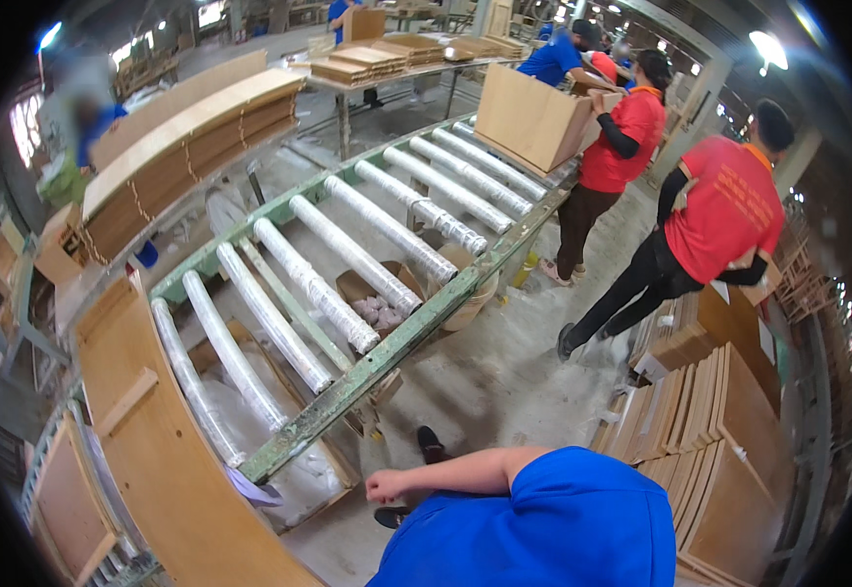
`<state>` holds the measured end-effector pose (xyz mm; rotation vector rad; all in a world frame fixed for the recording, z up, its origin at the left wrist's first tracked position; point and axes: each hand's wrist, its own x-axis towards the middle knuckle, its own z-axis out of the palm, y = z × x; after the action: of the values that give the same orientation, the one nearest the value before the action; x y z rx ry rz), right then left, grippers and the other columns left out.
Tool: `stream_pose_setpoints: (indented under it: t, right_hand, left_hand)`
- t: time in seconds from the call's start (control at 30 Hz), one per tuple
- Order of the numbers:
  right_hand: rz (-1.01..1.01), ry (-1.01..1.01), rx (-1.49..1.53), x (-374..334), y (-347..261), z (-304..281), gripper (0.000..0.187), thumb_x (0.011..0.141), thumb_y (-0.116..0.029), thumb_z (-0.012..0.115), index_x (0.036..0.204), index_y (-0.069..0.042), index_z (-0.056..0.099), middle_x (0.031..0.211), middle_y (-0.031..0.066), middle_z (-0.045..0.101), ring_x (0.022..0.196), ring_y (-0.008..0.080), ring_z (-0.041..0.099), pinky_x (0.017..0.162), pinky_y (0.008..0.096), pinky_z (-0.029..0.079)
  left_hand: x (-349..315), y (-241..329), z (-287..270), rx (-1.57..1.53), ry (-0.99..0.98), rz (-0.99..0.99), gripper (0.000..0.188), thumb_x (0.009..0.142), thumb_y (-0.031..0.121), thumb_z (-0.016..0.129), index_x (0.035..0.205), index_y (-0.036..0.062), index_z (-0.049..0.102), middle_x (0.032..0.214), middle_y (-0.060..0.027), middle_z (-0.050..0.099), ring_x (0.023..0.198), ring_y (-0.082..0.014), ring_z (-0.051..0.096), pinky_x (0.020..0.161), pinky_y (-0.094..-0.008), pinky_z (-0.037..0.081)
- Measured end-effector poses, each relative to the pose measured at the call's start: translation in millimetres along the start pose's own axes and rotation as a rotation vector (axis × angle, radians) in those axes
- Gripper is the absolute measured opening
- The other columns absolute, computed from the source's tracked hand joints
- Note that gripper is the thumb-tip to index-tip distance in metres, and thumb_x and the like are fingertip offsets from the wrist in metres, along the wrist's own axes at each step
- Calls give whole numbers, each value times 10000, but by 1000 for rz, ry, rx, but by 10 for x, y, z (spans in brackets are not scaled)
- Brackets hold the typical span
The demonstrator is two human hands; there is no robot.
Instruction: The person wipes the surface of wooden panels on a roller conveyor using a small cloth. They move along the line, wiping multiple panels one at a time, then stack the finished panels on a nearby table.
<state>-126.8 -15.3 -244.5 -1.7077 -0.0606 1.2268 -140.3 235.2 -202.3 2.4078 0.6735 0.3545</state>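
Observation:
My right arm, in a short blue sleeve, reaches leftward across the lower middle. At its end my right hand (384, 484) is curled into a loose fist, and nothing shows in it. My left hand is out of view. Beyond my right hand is the near end of a roller conveyor (401, 342), with a chipped green frame and rollers wrapped in clear film. A long brown wooden panel (166, 440) with a cross strip stands along the conveyor's left end. A pale purple piece of sheet material (252, 489) hangs at the frame's near corner. My dark shoes (391, 517) show beside my hand.
Flat boards (710, 430) are stacked at right. Two people in red shirts stand beyond the conveyor; one handles a wooden box (529, 117) at its far end, near a person in blue. Long panels (191, 152) pile up at left. A bucket (470, 298) sits beneath the rollers.

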Motion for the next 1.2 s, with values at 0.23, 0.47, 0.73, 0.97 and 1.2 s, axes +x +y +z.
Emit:
stream_pose_setpoints:
  t: [0.23,0.47,0.73,0.97,1.2]
  right_hand:
    - [-126,-75,-34,-302,-99,270,177,830,-249,534,826,-73,553,682,45,585,553,137,543,455,281,415]
    - [-153,119,200,-892,360,-66,172,836,-265,524,833,-95,548,699,23,578,544,113,510,442,252,391]
    - [-139,231,376,-1806,1343,-233,187,822,-293,535,853,-110,555,729,30,583,567,119,509,449,257,387]
    - [-81,414,631,-2620,2173,-419,177,822,-283,538,872,-115,564,752,17,593,551,96,505,434,232,382]
    - [-10,475,730,-2539,2511,-476,199,842,-295,529,899,-109,571,777,16,600,566,88,517,463,245,415]
  left_hand:
    - [-552,60,29,-212,-92,-9,583,860,534,353,1230,86,398,1115,-194,467,1017,-334,472,848,-404,394]
    - [-1247,297,265,-518,-365,-257,632,859,556,325,1275,82,341,1188,-172,436,1078,-318,446,886,-396,378]
    - [-1963,644,635,-823,-570,-621,691,857,582,292,1327,77,277,1272,-148,400,1147,-299,416,929,-385,359]
    - [-2087,1160,1075,-1417,-587,-789,743,855,604,264,1373,73,221,1345,-126,368,1208,-282,390,967,-377,342]
    - [-2279,3224,1224,-1356,-1258,-333,522,925,476,325,1279,95,358,1333,-96,418,1179,-282,439,956,-378,363]
